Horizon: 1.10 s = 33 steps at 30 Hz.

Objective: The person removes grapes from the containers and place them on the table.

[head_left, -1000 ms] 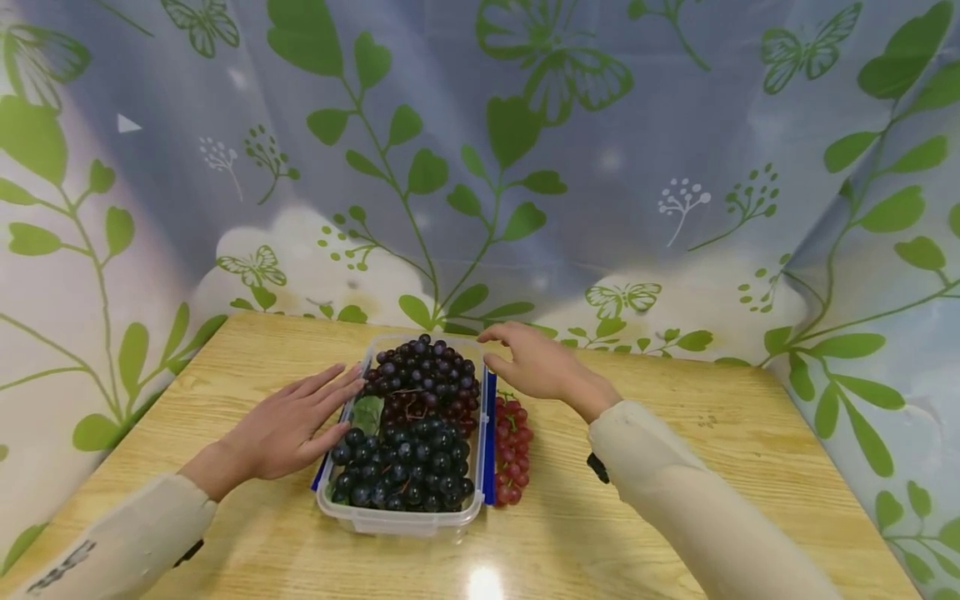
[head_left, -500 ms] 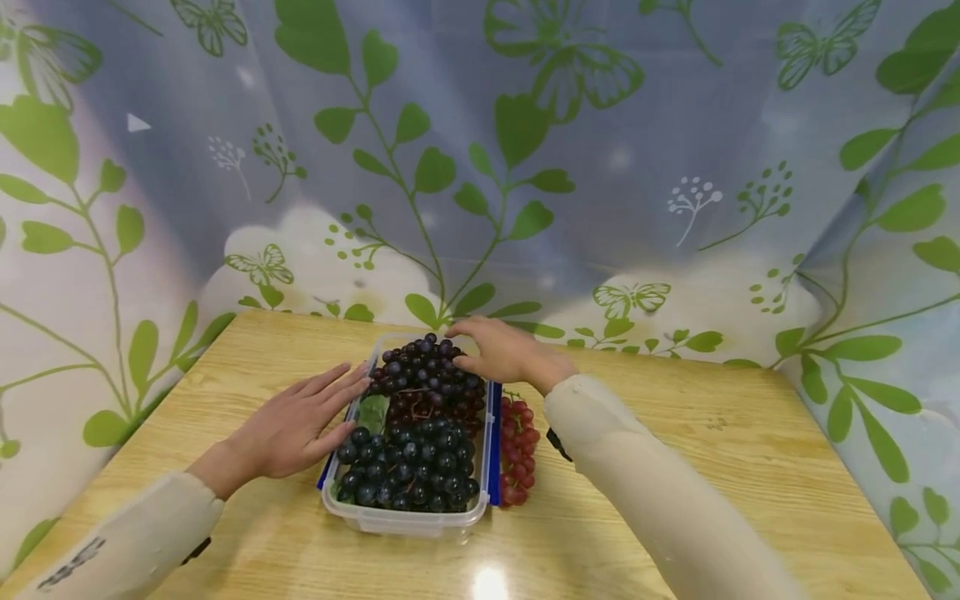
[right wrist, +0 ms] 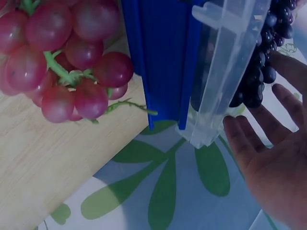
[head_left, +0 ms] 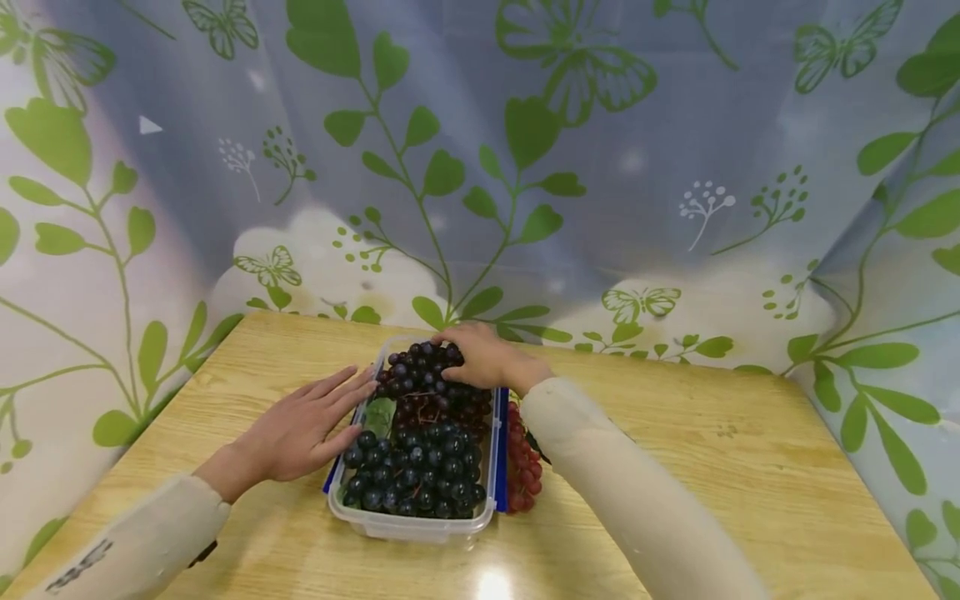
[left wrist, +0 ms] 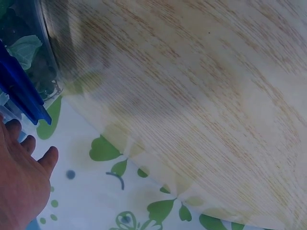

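A clear plastic container point(head_left: 412, 528) with blue side flaps holds dark grapes. One bunch of black grapes point(head_left: 412, 475) lies at its near end; another dark bunch point(head_left: 412, 367) rises at the far end, with reddish-brown grapes between. My left hand point(head_left: 296, 429) lies flat, fingers straight, with its fingertips at the container's left rim. Over the far right corner, my right hand point(head_left: 483, 357) reaches across the rim with gently bent fingers against the far bunch. In the right wrist view its fingertips meet the dark grapes point(right wrist: 259, 76), partly behind them.
A bunch of red grapes point(head_left: 525, 471) lies on the wooden table point(head_left: 712, 483) just right of the container, partly under my right forearm. The right blue flap point(right wrist: 165, 57) hangs down between. A leaf- and butterfly-patterned cloth point(head_left: 480, 167) stands behind the table and at both sides.
My right hand has moved left, from the container's right rim onto the far dark bunch. The left hand stays at the left rim. The whole head view has shifted slightly.
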Each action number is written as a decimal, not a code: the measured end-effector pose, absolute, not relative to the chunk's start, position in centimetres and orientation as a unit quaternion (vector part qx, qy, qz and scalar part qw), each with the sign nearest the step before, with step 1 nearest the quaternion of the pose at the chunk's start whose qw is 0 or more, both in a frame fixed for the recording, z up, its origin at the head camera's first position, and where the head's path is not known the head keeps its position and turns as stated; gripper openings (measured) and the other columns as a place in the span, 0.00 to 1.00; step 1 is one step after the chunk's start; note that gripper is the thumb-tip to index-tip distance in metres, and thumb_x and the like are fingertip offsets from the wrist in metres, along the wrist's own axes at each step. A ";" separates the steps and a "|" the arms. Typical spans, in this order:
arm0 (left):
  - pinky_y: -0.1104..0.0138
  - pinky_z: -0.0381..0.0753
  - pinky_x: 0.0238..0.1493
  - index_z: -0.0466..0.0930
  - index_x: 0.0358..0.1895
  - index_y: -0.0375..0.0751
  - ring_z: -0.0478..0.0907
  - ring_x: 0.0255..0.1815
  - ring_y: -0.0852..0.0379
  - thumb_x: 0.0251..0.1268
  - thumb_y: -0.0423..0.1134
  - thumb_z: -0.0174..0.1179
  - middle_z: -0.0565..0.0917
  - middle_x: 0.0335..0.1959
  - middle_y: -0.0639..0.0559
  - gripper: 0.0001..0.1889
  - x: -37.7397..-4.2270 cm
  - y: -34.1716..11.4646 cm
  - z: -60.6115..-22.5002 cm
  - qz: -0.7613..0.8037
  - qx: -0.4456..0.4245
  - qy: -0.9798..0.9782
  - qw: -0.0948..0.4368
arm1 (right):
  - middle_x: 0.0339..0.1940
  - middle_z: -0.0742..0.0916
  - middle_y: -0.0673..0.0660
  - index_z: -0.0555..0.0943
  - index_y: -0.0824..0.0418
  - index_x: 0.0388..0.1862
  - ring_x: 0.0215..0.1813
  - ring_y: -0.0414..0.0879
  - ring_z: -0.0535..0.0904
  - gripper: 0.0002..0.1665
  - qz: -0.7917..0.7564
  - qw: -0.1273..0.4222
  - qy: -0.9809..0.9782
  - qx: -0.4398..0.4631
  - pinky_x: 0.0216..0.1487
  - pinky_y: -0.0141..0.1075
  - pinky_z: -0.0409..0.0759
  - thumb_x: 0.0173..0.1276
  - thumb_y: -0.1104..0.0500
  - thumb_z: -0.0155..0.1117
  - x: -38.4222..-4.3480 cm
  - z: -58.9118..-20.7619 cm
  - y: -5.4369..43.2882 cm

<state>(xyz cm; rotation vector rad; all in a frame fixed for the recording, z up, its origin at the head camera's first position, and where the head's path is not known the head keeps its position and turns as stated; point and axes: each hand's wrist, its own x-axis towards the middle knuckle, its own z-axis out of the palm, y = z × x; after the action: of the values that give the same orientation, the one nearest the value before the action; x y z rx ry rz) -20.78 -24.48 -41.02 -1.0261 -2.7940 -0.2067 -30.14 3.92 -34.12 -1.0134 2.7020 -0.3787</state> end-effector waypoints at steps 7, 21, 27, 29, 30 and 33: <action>0.45 0.59 0.65 0.54 0.76 0.46 0.49 0.75 0.47 0.76 0.55 0.42 0.52 0.76 0.49 0.31 -20.7 -24.5 -41.4 -0.076 -0.336 -0.936 0.076 | 0.69 0.71 0.54 0.66 0.48 0.69 0.71 0.56 0.59 0.32 -0.112 0.096 0.938 -0.313 0.67 0.48 0.60 0.68 0.57 0.64 -29.7 -34.7 3.0; 0.44 0.61 0.64 0.55 0.75 0.46 0.51 0.74 0.47 0.76 0.53 0.43 0.53 0.76 0.49 0.30 -20.6 -24.5 -41.5 -0.084 -0.335 -0.935 0.086 | 0.70 0.67 0.62 0.61 0.61 0.73 0.64 0.58 0.69 0.39 -0.047 0.098 0.958 -0.265 0.61 0.47 0.71 0.67 0.52 0.64 -29.0 -35.0 1.9; 0.45 0.62 0.63 0.56 0.75 0.45 0.52 0.74 0.46 0.76 0.52 0.44 0.54 0.75 0.48 0.30 -20.6 -24.5 -41.7 -0.082 -0.337 -0.933 0.097 | 0.69 0.67 0.65 0.60 0.64 0.74 0.63 0.58 0.70 0.45 -0.031 0.094 0.964 -0.246 0.61 0.47 0.71 0.65 0.48 0.66 -29.1 -34.9 1.7; 0.45 0.62 0.64 0.56 0.75 0.45 0.51 0.74 0.46 0.76 0.52 0.44 0.53 0.76 0.48 0.30 -20.6 -24.5 -41.7 -0.083 -0.336 -0.933 0.095 | 0.69 0.66 0.66 0.61 0.64 0.73 0.63 0.59 0.69 0.45 -0.026 0.096 0.966 -0.241 0.60 0.47 0.71 0.64 0.46 0.66 -29.1 -34.8 1.6; 0.45 0.61 0.64 0.55 0.75 0.45 0.51 0.74 0.46 0.76 0.53 0.43 0.53 0.76 0.48 0.30 -20.6 -24.5 -41.7 -0.084 -0.336 -0.934 0.093 | 0.69 0.66 0.66 0.61 0.64 0.73 0.63 0.60 0.69 0.45 -0.024 0.097 0.966 -0.239 0.60 0.47 0.71 0.64 0.46 0.66 -29.0 -34.8 1.6; 0.45 0.61 0.64 0.55 0.75 0.46 0.50 0.74 0.47 0.76 0.53 0.43 0.52 0.76 0.49 0.30 -20.6 -24.5 -41.7 -0.088 -0.333 -0.935 0.086 | 0.69 0.65 0.66 0.61 0.63 0.73 0.63 0.60 0.69 0.45 -0.026 0.100 0.966 -0.237 0.59 0.48 0.73 0.64 0.46 0.67 -28.9 -34.7 1.5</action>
<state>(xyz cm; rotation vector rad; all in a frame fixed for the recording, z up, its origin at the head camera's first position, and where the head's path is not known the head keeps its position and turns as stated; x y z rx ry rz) -20.56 -24.47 -41.66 -0.9927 -2.7862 -0.2610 -28.87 1.52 -34.72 -0.7014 2.8556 -0.0772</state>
